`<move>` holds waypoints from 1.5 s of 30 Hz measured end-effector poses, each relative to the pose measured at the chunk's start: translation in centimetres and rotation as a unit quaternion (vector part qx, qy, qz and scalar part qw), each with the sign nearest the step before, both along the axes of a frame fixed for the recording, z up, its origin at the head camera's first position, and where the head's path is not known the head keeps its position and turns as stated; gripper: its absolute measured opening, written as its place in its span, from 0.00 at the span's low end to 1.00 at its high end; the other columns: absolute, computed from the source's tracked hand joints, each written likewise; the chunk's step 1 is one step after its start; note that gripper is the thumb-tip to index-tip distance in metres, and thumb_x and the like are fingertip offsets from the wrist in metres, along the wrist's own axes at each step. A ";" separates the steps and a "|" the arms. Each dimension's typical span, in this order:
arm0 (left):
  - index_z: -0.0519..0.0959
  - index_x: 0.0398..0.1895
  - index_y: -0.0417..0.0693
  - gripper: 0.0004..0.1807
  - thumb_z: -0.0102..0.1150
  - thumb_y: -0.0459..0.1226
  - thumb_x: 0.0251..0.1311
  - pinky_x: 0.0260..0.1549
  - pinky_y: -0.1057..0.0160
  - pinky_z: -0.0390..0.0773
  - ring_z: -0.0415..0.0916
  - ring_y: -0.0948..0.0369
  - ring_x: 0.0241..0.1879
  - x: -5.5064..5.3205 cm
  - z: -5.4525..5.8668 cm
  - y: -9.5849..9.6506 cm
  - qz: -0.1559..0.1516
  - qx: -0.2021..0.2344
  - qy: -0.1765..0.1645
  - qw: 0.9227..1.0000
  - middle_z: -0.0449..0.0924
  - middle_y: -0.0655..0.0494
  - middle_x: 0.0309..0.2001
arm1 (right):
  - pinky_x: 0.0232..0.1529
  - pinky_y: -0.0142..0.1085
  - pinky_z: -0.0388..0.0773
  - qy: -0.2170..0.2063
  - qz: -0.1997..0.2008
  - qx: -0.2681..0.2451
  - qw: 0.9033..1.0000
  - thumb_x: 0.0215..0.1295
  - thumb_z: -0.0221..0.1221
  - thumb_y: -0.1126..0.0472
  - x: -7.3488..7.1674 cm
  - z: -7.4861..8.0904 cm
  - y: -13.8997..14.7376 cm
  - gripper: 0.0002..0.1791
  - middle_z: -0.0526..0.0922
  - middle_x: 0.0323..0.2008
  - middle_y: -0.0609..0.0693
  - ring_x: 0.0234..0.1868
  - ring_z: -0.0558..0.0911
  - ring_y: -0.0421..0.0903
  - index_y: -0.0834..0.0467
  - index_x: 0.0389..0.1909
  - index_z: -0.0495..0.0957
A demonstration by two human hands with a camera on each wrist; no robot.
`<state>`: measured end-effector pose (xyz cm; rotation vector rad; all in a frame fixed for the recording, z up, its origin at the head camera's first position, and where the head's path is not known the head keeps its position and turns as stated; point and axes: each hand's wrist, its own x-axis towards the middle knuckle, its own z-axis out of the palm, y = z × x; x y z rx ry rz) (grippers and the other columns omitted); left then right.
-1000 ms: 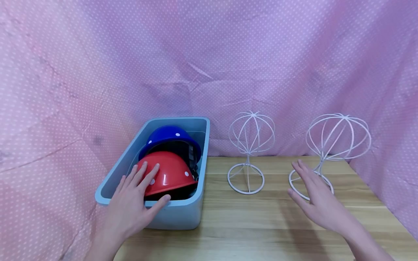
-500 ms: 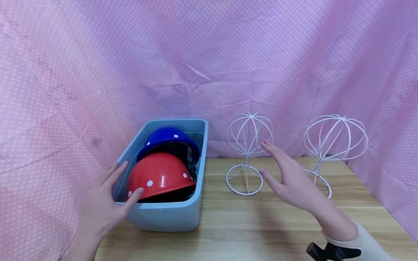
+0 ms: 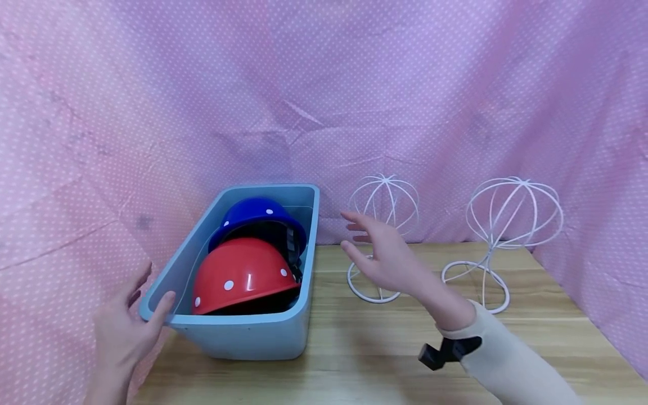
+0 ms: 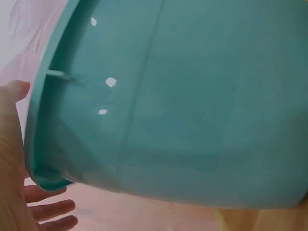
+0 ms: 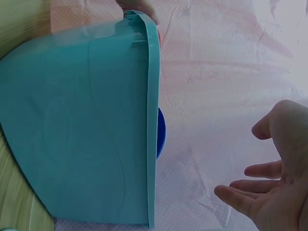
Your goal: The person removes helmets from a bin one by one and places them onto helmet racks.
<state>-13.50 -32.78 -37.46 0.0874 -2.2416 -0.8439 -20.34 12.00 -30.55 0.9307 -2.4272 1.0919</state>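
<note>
A light blue bin [image 3: 253, 340] stands on the table in the head view. Inside it a red helmet [image 3: 238, 267] with white dots lies at the near end, tilted, in front of a blue helmet [image 3: 253, 209]. My left hand [image 3: 121, 332] is at the bin's near left corner, thumb by the rim and fingers outside it; whether it touches is unclear. My right hand [image 3: 387, 256], fingers spread and holding nothing, hovers right of the bin, before a white wire stand [image 3: 386, 179] that it partly hides. In the right wrist view, a gap separates the hand [image 5: 269, 183] from the bin [image 5: 96, 130].
A second white wire stand [image 3: 523, 181] with a ring base stands farther right. The wooden table [image 3: 354, 360] ends at a pink dotted cloth [image 3: 324, 84] behind and at the sides. A black strap mount [image 3: 450, 350] sits on my right sleeve.
My left hand has moved left and down, off the red helmet to the bin's corner. My right hand has moved left, from the right stand to in front of the left one.
</note>
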 end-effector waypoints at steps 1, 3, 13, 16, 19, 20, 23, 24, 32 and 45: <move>0.79 0.72 0.51 0.36 0.74 0.39 0.56 0.45 0.90 0.66 0.76 0.88 0.51 0.0 -0.4 -0.2 -0.008 0.015 -0.001 1.000 0.84 0.45 0.66 | 0.57 0.47 0.87 -0.012 0.007 -0.007 1.000 0.75 0.61 0.60 -0.3 0.2 -0.5 0.31 0.80 0.70 0.59 0.62 0.87 0.56 0.62 0.76 0.69; 0.79 0.72 0.50 0.35 0.73 0.37 0.57 0.47 0.90 0.67 0.70 0.96 0.48 -0.1 -1.2 -0.3 -0.020 0.042 0.008 0.999 0.84 0.62 0.65 | 0.57 0.44 0.86 -0.037 0.014 -0.020 0.999 0.76 0.60 0.59 -0.9 0.4 -1.6 0.29 0.81 0.69 0.58 0.61 0.88 0.53 0.61 0.74 0.71; 0.84 0.65 0.42 0.28 0.67 0.30 0.58 0.44 0.88 0.70 0.74 0.91 0.43 -0.9 -3.1 0.0 -0.039 0.071 0.075 0.994 0.75 0.97 0.47 | 0.61 0.44 0.83 -0.307 0.084 -0.168 0.933 0.83 0.51 0.61 -3.7 1.5 -6.8 0.24 0.82 0.66 0.66 0.62 0.87 0.57 0.69 0.72 0.72; 0.84 0.64 0.41 0.28 0.67 0.30 0.58 0.45 0.87 0.70 0.74 0.91 0.44 -1.0 -3.3 0.0 -0.044 0.077 0.085 0.992 0.75 0.96 0.47 | 0.63 0.42 0.81 -0.396 0.107 -0.234 0.881 0.85 0.48 0.61 -4.6 1.6 -8.4 0.25 0.80 0.67 0.69 0.66 0.84 0.60 0.73 0.73 0.68; 0.84 0.64 0.41 0.27 0.66 0.29 0.57 0.45 0.87 0.71 0.75 0.91 0.45 -1.1 -3.3 0.1 -0.047 0.081 0.089 0.992 0.76 0.96 0.47 | 0.64 0.42 0.80 -0.448 0.123 -0.275 0.842 0.85 0.47 0.60 -5.3 1.4 -9.8 0.27 0.78 0.68 0.70 0.69 0.81 0.62 0.74 0.74 0.66; 0.84 0.64 0.40 0.27 0.66 0.29 0.57 0.45 0.86 0.71 0.75 0.91 0.45 -1.1 -3.4 0.0 -0.048 0.083 0.089 0.991 0.76 0.95 0.47 | 0.64 0.42 0.80 -0.459 0.127 -0.282 0.833 0.85 0.47 0.60 -5.5 1.3 -10.2 0.28 0.77 0.69 0.70 0.69 0.81 0.63 0.75 0.75 0.65; 0.84 0.64 0.40 0.27 0.66 0.28 0.57 0.45 0.86 0.71 0.75 0.91 0.45 -1.1 -3.4 0.1 -0.050 0.085 0.089 0.991 0.76 0.95 0.48 | 0.65 0.43 0.79 -0.488 0.130 -0.295 0.811 0.86 0.47 0.58 -6.1 1.0 -11.4 0.29 0.75 0.71 0.71 0.70 0.80 0.63 0.75 0.75 0.64; 0.84 0.64 0.40 0.27 0.66 0.28 0.57 0.45 0.86 0.71 0.75 0.91 0.45 -1.1 -3.4 0.1 -0.052 0.085 0.088 0.991 0.76 0.95 0.48 | 0.65 0.42 0.79 -0.499 0.127 -0.298 0.804 0.85 0.48 0.57 -6.3 0.9 -11.7 0.30 0.75 0.71 0.71 0.70 0.80 0.62 0.75 0.75 0.64; 0.84 0.65 0.40 0.28 0.66 0.28 0.57 0.46 0.85 0.72 0.75 0.90 0.47 -1.4 -3.6 0.0 -0.059 0.087 0.093 0.990 0.77 0.92 0.50 | 0.65 0.39 0.80 -0.582 0.098 -0.346 0.729 0.84 0.51 0.51 -7.7 0.6 -14.3 0.35 0.79 0.68 0.68 0.69 0.82 0.58 0.74 0.77 0.61; 0.82 0.66 0.40 0.29 0.65 0.26 0.58 0.47 0.85 0.71 0.77 0.88 0.47 -0.8 -3.6 0.1 -0.055 0.090 0.085 0.991 0.78 0.91 0.51 | 0.68 0.40 0.78 -0.606 0.094 -0.388 0.687 0.84 0.49 0.48 -8.7 0.1 -16.8 0.37 0.81 0.66 0.68 0.68 0.82 0.57 0.75 0.77 0.61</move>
